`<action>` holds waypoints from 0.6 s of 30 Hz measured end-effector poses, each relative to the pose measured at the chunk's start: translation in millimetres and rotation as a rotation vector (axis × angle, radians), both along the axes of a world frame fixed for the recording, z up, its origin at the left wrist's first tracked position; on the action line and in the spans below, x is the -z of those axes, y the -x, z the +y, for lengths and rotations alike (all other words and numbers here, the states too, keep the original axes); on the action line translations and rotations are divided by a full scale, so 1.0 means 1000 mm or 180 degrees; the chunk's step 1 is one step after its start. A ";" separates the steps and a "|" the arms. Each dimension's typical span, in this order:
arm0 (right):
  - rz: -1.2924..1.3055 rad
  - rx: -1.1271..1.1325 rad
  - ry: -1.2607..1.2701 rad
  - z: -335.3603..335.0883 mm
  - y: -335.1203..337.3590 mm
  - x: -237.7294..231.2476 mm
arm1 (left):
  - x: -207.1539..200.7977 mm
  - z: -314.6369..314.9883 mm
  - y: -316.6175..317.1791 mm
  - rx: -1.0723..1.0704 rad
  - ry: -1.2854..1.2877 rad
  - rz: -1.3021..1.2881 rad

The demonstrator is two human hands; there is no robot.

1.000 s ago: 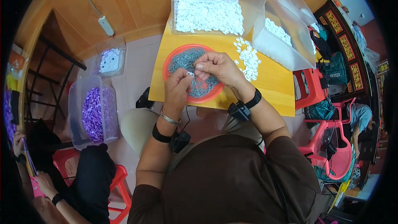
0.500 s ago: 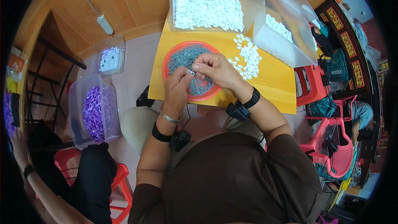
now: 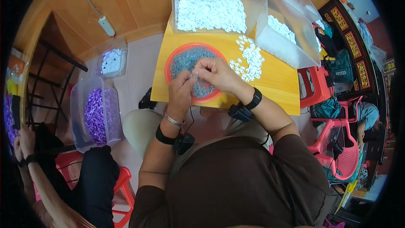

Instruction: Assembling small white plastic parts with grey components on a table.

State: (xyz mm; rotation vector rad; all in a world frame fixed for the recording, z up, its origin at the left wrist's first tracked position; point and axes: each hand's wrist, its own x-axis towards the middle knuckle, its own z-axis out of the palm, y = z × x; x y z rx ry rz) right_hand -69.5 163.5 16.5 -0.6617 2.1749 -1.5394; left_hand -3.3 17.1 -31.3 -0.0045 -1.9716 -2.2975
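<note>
Over a red round basin (image 3: 167,71) full of thin grey screw-like pieces (image 3: 187,59), my two hands meet fingertip to fingertip. My left hand (image 3: 180,92) is closed, pinching a small white plastic piece (image 3: 194,76) that barely shows between the fingers. My right hand (image 3: 217,74) is closed as well, thumb and forefinger pressed together right at that piece. Whatever it grips is too small and covered to name. Right of the basin, a loose heap of small white plastic pieces with holes (image 3: 252,61) lies on the yellow wooden table (image 3: 278,88).
A clear bin (image 3: 261,0) of white pieces stands at the table's back, with another clear bin (image 3: 280,50) to its right. On the floor at left is a tub (image 3: 76,114) of purple pieces. Beside it sits another person (image 3: 99,177). Red stools (image 3: 314,86) stand right.
My fingers have closed in tighter around the white piece, and it shows less than before. At far left the other person's hands have come together.
</note>
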 end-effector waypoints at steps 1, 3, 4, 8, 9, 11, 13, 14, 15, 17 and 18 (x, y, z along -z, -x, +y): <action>0.0024 0.0001 -0.0001 -0.001 -0.002 -0.001 | -0.001 0.000 -0.001 -0.0024 0.0002 -0.0048; 0.0549 -0.0079 -0.0047 -0.001 -0.006 -0.001 | -0.004 0.004 -0.005 -0.0082 0.0047 0.0001; 0.0918 -0.0096 -0.0124 -0.001 -0.005 -0.004 | -0.005 0.005 -0.005 -0.0140 0.0095 0.0030; 0.0436 -0.0287 -0.0320 0.003 -0.005 -0.008 | -0.006 0.002 -0.006 -0.0115 0.0530 0.0335; 0.0407 -0.0311 -0.0231 0.003 -0.005 -0.006 | -0.007 0.001 -0.006 -0.0024 0.0265 0.0245; 0.0372 -0.0338 -0.0144 0.003 -0.003 -0.004 | -0.009 0.001 -0.006 0.0065 -0.0003 0.0149; 0.0010 -0.0309 -0.0140 0.003 -0.001 -0.004 | -0.012 0.000 -0.005 0.0090 -0.0071 -0.0001; 0.0000 -0.0310 -0.0143 0.004 0.001 -0.005 | -0.012 -0.001 -0.003 0.0089 -0.0075 -0.0011; -0.0077 -0.0410 -0.0102 0.005 0.004 -0.007 | -0.011 -0.002 -0.002 0.0053 0.0024 0.0001; -0.0181 -0.0507 -0.0057 0.006 0.009 -0.005 | -0.010 -0.003 0.001 0.0020 0.0124 -0.0014; -0.0286 -0.0435 0.0071 0.007 0.011 -0.003 | -0.011 -0.003 0.002 0.0018 0.0018 -0.0028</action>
